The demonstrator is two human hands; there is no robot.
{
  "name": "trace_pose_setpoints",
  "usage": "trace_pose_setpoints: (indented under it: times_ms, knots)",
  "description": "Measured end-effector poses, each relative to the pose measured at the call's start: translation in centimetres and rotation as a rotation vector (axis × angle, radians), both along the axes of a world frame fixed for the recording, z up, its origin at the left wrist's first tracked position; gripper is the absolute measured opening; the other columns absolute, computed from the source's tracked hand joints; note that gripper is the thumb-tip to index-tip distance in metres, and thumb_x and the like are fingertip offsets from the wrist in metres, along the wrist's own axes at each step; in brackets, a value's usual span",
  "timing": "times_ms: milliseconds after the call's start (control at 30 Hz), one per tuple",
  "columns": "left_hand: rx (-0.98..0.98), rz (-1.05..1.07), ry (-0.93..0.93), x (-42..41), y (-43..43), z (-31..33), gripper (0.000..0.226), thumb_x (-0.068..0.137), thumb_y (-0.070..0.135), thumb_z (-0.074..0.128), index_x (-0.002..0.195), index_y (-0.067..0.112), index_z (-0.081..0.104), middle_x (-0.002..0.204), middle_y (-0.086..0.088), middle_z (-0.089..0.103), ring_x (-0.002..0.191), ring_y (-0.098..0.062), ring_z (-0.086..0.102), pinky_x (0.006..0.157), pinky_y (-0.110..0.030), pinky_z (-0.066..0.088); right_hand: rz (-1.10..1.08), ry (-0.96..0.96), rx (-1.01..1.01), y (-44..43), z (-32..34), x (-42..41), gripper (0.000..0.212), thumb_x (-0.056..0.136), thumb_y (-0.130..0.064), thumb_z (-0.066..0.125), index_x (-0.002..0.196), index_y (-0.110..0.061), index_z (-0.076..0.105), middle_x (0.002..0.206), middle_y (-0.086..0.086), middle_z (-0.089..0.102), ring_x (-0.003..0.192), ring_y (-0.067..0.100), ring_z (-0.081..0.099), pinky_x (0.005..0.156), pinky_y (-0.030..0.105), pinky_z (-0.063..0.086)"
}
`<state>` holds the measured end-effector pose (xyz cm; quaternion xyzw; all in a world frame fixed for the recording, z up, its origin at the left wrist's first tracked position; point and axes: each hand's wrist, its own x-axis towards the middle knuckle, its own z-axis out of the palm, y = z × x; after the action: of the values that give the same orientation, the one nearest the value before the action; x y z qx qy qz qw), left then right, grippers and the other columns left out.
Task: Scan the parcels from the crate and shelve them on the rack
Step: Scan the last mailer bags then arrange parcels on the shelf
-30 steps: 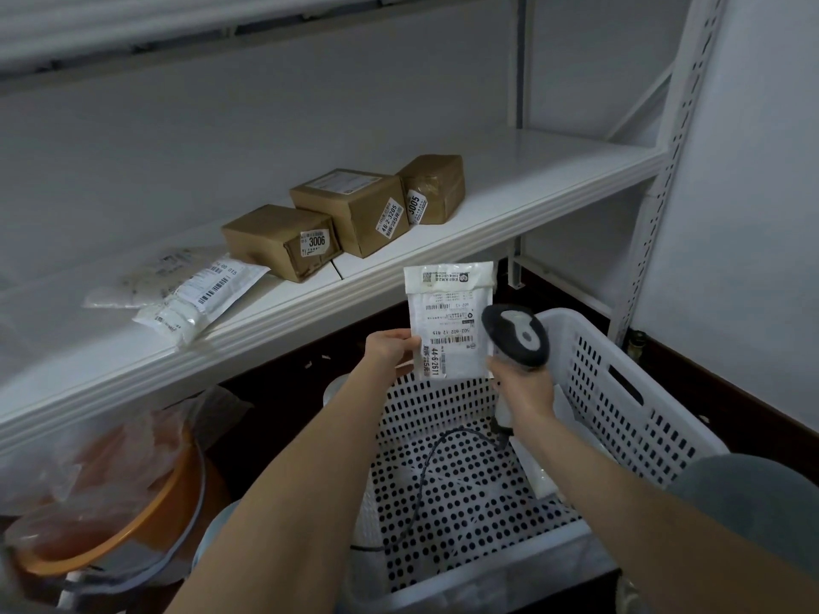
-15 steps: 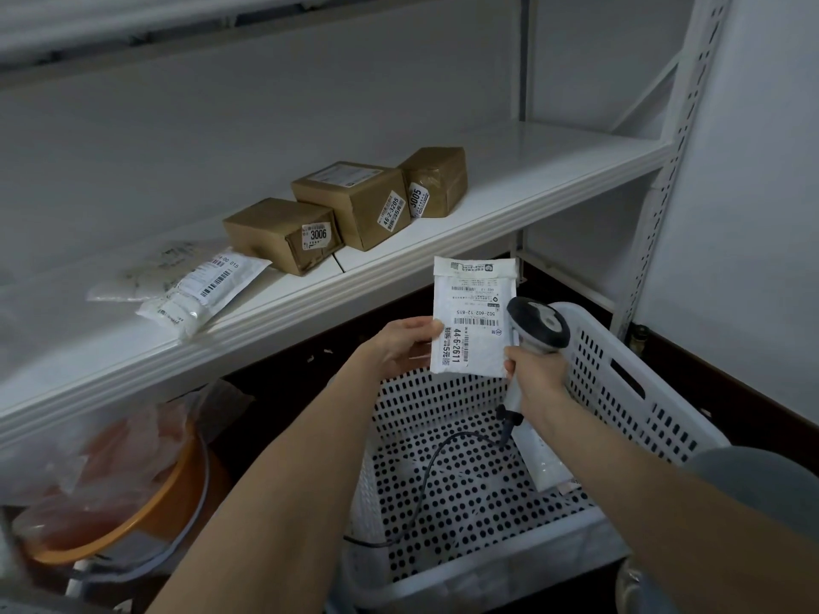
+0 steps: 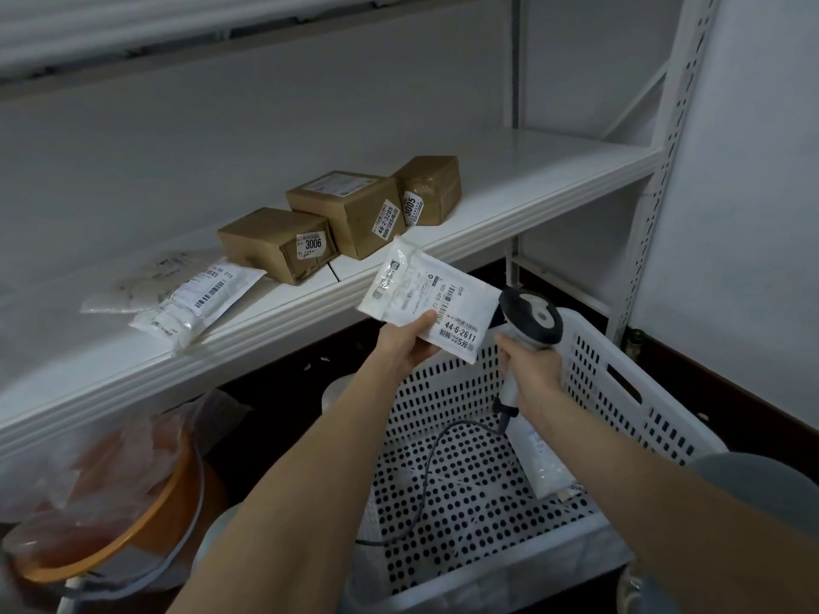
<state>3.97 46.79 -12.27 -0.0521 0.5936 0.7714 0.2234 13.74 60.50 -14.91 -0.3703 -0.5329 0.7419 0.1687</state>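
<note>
My left hand (image 3: 405, 347) pinches a flat white parcel (image 3: 427, 299) by its lower edge, tilted with its far end towards the shelf. The label on it reads 44-6-2611. My right hand (image 3: 532, 370) grips a grey and white barcode scanner (image 3: 529, 325) just right of the parcel, above the white perforated crate (image 3: 620, 392). One more white parcel (image 3: 547, 467) lies inside the crate against its right wall. The white rack shelf (image 3: 532, 188) carries three brown boxes (image 3: 354, 214) and two white bag parcels (image 3: 195, 303).
The scanner's black cable (image 3: 436, 476) loops across the crate floor. Under the shelf at the left sits an orange bowl (image 3: 111, 538) wrapped in clear plastic. A perforated white rack upright (image 3: 664, 139) stands at the right, with a white wall beyond it.
The white parcel has swung from upright to tilted, its top leaning left towards the shelf edge. The scanner stays beside it in my right hand.
</note>
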Motion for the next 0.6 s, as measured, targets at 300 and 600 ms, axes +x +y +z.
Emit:
trace_pose_setpoints:
  times_ms: [300,600]
  knots:
    - [0.090,-0.060,-0.104,1.9,0.4,-0.6,0.040,0.084,0.016,0.071,0.121,0.009,0.058,0.113,-0.012,0.069,0.097,-0.028,0.068,0.071,-0.038,0.060,-0.058,-0.013,-0.061,0.2,1.2,-0.1,0.025,0.083,-0.002,0.071,0.107,0.000,0.065,0.100,0.011,0.067,0.081,0.021,0.062,0.066,0.027,0.050]
    - [-0.807,0.089,0.635,-2.0,-2.3,2.7,0.103,0.062,0.042,0.086,0.146,0.015,0.032,0.142,-0.004,0.046,0.131,-0.023,0.042,0.108,-0.041,0.037,0.080,-0.049,0.292,1.1,1.1,-0.1,0.023,0.080,0.003,0.066,0.101,0.012,0.064,0.095,0.027,0.068,0.092,0.037,0.066,0.072,0.033,0.049]
